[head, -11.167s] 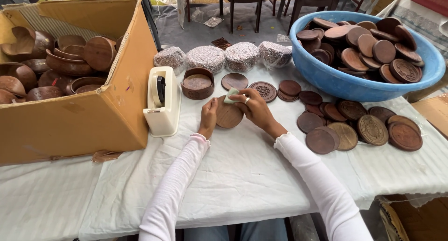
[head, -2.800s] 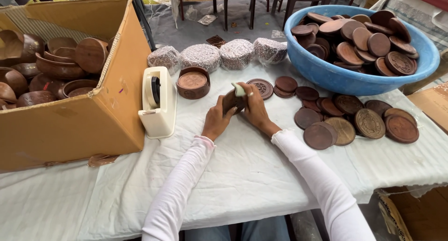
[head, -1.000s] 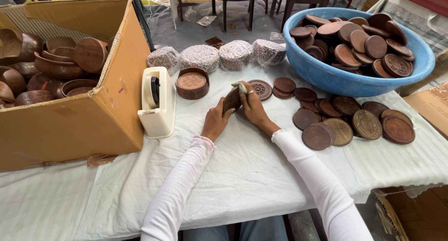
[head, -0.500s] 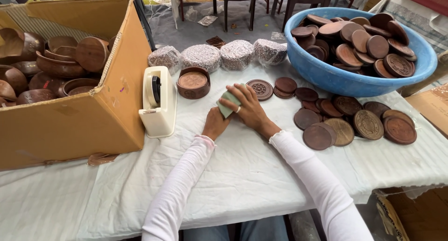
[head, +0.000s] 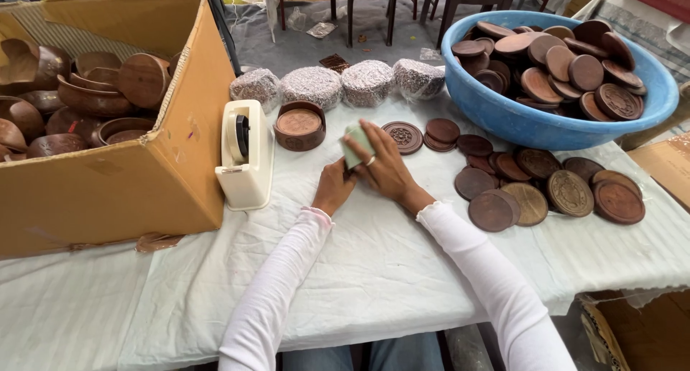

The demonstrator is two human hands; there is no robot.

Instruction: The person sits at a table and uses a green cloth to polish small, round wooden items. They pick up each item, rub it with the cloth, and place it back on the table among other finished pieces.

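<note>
My right hand [head: 387, 168] presses a pale green pad [head: 355, 143] with its fingers spread over it. My left hand [head: 335, 187] is curled just below, gripping a round dark wooden disc [head: 350, 174]. Only a sliver of that disc shows between the two hands. Both hands rest low over the white tablecloth [head: 374, 270], in the middle of the table. A carved wooden disc [head: 402, 136] lies right behind my right hand.
A cardboard box [head: 129, 184] of wooden bowls stands at left, a white tape dispenser [head: 244, 155] beside it. A round wooden container [head: 300, 126] and several wrapped bundles [head: 313, 87] sit behind. A blue basin [head: 532, 123] and several loose wooden discs [head: 532, 191] lie at right.
The disc was held tilted up and plainly visible a second ago. Now my right hand and the green pad cover it, and both hands have dropped closer to the cloth.
</note>
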